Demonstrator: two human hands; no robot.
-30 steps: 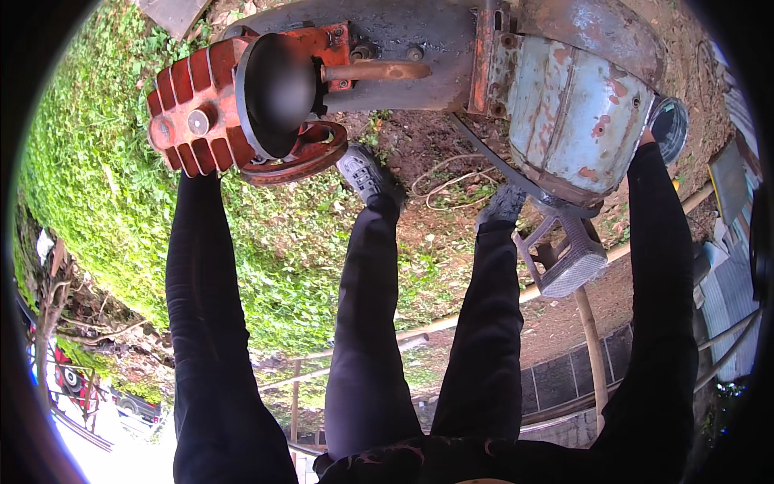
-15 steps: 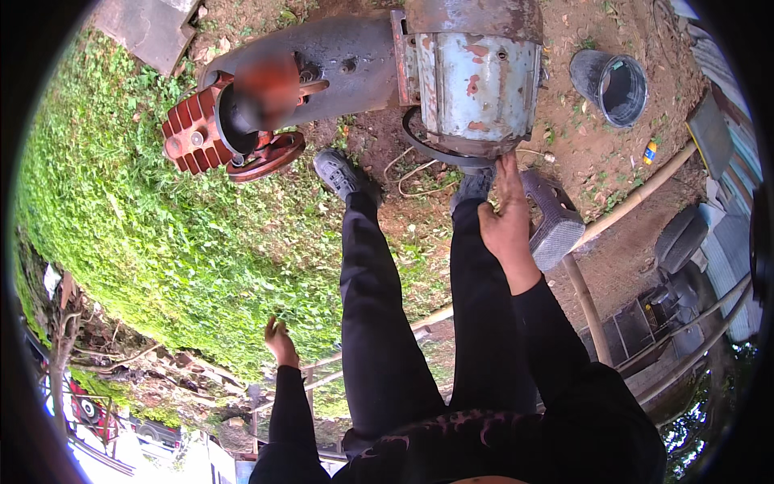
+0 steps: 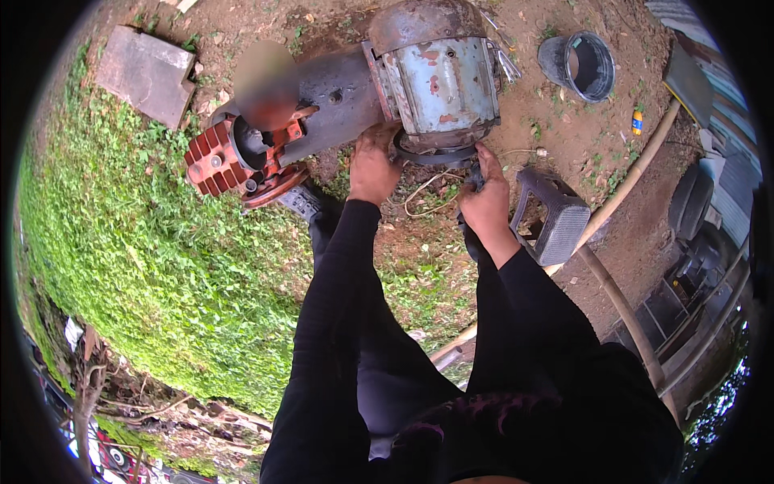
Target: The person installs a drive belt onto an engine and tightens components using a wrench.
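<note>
Head view: at the lower end of a blue-grey electric motor (image 3: pixel 442 90), a black belt (image 3: pixel 438 158) is being flanked by the left hand (image 3: pixel 373 168) and right hand (image 3: pixel 487 203), apart; their grip cannot be told. Either could be getting pinched were the belt slipping.

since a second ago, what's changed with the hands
The left hand came rightward from behind the red finned block to beside the black belt; the right hand moved leftward from the right of the motor to its lower end. Motor and stool stayed put.
</note>
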